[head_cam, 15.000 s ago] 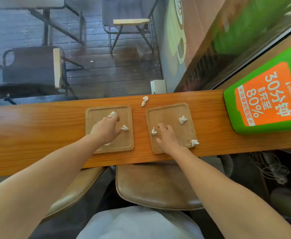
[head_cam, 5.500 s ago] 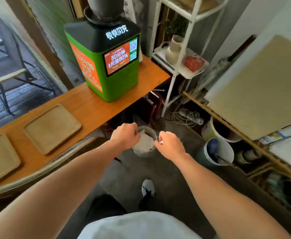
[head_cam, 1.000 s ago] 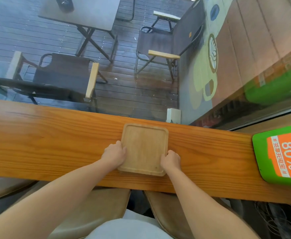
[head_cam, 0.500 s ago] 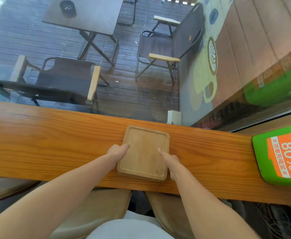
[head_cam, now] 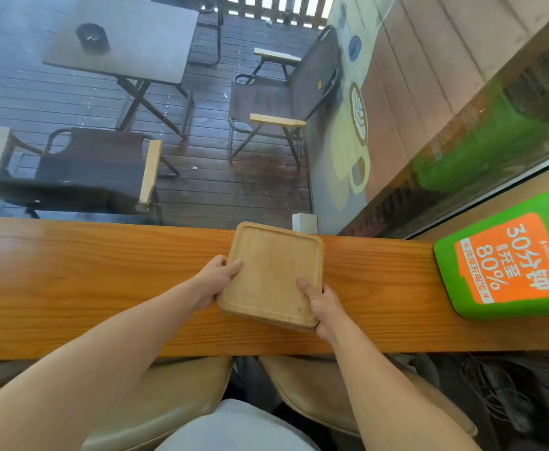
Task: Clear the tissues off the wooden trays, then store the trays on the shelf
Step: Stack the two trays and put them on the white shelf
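Observation:
Two square wooden trays (head_cam: 271,275) are stacked one on the other, and only the lower one's edge shows at the near right corner. The stack is tilted, raised a little off the long wooden counter (head_cam: 88,281). My left hand (head_cam: 216,278) grips the stack's left edge, thumb on top. My right hand (head_cam: 323,304) grips the near right corner, thumb on the tray's surface. No tissues are in view on the trays or the counter.
A green and orange box (head_cam: 507,265) stands on the counter at the right. Two tan chair seats (head_cam: 169,405) sit under the counter's near edge. Beyond the window are a patio table, folding chairs and a small white box (head_cam: 304,222).
Both hands have closed on the sides of the stacked trays and lifted the stack off the counter, tilting it towards me. Earlier the tissues were dropped in a bin.

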`<action>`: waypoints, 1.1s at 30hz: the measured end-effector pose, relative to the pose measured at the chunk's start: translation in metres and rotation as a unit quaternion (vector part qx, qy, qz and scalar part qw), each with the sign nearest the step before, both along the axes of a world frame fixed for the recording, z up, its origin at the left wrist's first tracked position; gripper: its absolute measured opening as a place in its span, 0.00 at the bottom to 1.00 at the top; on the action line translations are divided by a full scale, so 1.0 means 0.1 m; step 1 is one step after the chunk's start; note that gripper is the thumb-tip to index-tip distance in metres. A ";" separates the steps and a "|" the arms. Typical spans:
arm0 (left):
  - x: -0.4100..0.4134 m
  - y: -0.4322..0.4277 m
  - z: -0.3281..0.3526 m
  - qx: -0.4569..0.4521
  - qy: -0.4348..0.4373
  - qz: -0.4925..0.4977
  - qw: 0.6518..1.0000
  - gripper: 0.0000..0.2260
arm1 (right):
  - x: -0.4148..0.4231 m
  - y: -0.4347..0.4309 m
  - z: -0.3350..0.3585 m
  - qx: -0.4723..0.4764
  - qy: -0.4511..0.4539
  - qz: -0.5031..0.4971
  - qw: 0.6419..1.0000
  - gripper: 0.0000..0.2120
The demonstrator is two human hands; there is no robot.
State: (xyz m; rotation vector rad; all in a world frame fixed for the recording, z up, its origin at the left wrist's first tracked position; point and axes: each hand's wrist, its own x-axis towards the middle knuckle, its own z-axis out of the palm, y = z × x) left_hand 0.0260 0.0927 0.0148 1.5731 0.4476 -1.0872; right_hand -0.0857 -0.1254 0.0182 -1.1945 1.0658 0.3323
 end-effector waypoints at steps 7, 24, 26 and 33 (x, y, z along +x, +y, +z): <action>-0.18 -0.90 0.52 0.012 -0.089 -0.075 0.993 0.24 | -0.47 -0.56 0.45 -0.035 -0.033 -0.075 0.996 0.23; -3.34 -3.78 1.22 0.063 -0.296 -0.366 0.880 0.30 | -4.26 -2.37 0.89 -0.132 -0.001 -0.322 0.937 0.30; -3.83 -4.13 1.24 0.045 -0.282 -0.402 0.870 0.31 | -4.81 -2.57 0.94 -0.133 -0.001 -0.362 0.923 0.30; -4.86 -5.21 1.32 -0.006 -0.270 -0.497 0.825 0.29 | -5.95 -3.17 1.01 -0.138 -0.010 -0.468 0.873 0.32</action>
